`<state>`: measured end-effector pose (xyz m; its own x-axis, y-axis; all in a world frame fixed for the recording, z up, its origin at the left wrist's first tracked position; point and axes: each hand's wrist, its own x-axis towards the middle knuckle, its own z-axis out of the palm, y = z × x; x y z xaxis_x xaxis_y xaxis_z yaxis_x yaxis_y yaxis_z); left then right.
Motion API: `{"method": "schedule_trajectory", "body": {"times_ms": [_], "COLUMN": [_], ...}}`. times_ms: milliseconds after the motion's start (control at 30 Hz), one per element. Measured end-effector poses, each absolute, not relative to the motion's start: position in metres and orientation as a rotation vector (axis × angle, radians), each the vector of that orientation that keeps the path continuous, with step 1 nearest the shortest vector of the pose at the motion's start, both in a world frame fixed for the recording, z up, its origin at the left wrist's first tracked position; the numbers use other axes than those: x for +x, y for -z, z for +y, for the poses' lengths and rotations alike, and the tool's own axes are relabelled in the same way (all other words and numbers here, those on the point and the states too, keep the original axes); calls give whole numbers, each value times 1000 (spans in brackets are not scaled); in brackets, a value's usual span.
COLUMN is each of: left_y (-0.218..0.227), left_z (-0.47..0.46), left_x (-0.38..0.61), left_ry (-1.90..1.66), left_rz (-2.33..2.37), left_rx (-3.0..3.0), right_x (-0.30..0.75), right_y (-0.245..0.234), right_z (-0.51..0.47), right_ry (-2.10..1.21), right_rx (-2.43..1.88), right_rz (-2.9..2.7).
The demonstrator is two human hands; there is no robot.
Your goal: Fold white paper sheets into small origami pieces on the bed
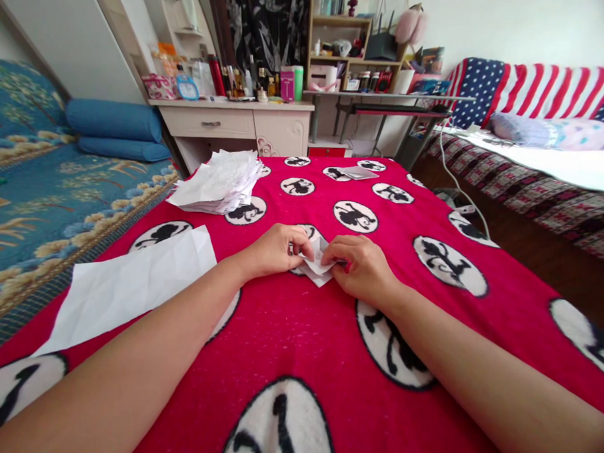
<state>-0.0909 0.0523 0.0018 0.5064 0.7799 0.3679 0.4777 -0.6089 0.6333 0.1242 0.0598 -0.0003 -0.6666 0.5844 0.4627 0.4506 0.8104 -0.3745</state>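
Observation:
My left hand (277, 250) and my right hand (361, 265) meet over a small folded piece of white paper (318, 270) lying on a red blanket (297, 333) with black-and-white round motifs. Both hands pinch the paper, fingers closed on its edges from either side. A large creased white sheet (134, 286) lies to the left of my left forearm. Farther off, a loose pile of white papers (218, 183) rests on the blanket. A small folded paper piece (357, 172) sits near the blanket's far edge.
A blue patterned bed with blue bolsters (113, 128) lies to the left. A cluttered white dresser (231, 120) and a desk with shelves (358, 75) stand beyond the blanket. A couch with a flag cover (538, 90) fills the right, and a white cable (463, 193) trails beside it.

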Motion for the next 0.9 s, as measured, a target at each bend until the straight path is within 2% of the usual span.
{"method": "schedule_trajectory", "body": {"times_ms": [167, 367, 600, 767, 900], "left_y": [-5, -2, 5, 7, 9], "left_z": [49, 48, 50, 50, 52], "left_x": [-90, -86, -84, -84, -85], "left_ry": [-828, -824, -939, -938, -911], "left_rz": [1037, 1129, 1202, 1200, 1244], "left_rx": [2375, 2405, 2371, 2336, 2283], "right_x": [124, 131, 149, 146, 144], "right_y": [-2, -7, 2, -1, -5], "right_z": [56, 56, 79, 75, 72], "right_ry": [-294, -185, -883, -621, -580], "right_rx": [-792, -1092, -1104, -1204, -1204], "right_rz": [-2452, -2418, -2332, -2388, -2434]}}
